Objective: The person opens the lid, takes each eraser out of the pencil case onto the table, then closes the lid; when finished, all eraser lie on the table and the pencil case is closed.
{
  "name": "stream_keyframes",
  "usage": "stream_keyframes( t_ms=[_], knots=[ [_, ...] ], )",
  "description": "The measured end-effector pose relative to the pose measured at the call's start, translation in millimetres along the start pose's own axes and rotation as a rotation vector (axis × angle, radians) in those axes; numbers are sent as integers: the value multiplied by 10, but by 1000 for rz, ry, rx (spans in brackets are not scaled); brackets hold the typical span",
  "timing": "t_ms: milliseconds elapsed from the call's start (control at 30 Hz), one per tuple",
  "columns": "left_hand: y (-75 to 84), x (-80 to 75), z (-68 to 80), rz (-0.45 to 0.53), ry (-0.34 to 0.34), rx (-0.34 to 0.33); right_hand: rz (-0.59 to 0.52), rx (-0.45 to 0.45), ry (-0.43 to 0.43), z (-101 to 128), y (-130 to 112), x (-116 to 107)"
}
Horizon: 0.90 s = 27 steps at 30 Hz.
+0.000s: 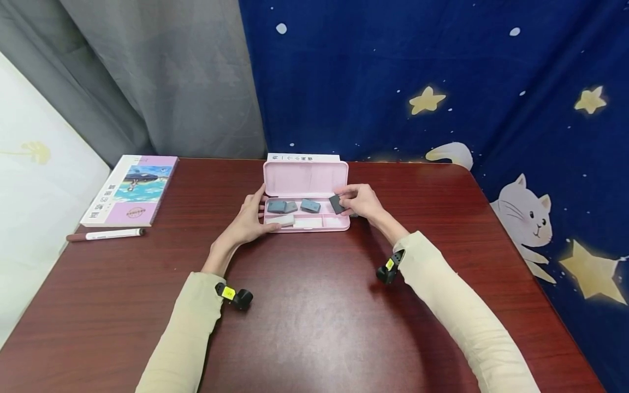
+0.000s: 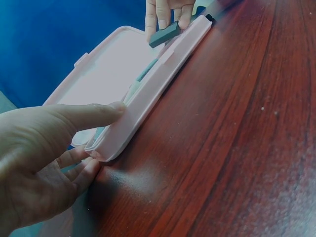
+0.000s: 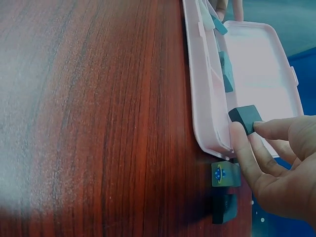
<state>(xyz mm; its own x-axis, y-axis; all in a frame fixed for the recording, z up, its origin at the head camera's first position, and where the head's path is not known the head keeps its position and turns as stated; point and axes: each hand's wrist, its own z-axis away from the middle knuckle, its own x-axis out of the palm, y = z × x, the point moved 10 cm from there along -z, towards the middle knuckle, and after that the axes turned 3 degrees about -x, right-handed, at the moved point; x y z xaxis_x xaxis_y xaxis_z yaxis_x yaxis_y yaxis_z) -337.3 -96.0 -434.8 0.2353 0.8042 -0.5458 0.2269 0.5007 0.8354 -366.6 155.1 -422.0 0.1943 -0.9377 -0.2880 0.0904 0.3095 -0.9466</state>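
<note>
An open pink pencil case (image 1: 306, 179) lies at the far middle of the table, lid leaning back. My left hand (image 1: 248, 219) grips its left end, thumb (image 2: 101, 114) along the front wall and fingers at the end. Above the right end of the case, my right hand (image 1: 362, 201) pinches a dark eraser-like block (image 3: 245, 118) between thumb and fingers. Several similar grey blocks (image 1: 310, 206) sit in the case's rear compartment. A white block (image 1: 282, 220) lies in the front row by my left thumb.
Beside the case's right end stand a block with a planet print (image 3: 224, 174) and a dark block (image 3: 223, 209). A book (image 1: 137, 188) and a marker (image 1: 105, 234) lie at the left. A white lettered spine (image 1: 303, 158) shows behind the lid; curtains (image 1: 344, 82) hang beyond.
</note>
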Motion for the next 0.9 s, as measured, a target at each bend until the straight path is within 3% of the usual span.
stream_keyframes(
  t_ms=[400,900],
  knots=[
    [-12,-5,-3,-4,-7,-26,-60,-3,-10,10,77,-122],
    [-22,5,-5,-5,-1,-19,-120,42,35,74,252,-473]
  ],
)
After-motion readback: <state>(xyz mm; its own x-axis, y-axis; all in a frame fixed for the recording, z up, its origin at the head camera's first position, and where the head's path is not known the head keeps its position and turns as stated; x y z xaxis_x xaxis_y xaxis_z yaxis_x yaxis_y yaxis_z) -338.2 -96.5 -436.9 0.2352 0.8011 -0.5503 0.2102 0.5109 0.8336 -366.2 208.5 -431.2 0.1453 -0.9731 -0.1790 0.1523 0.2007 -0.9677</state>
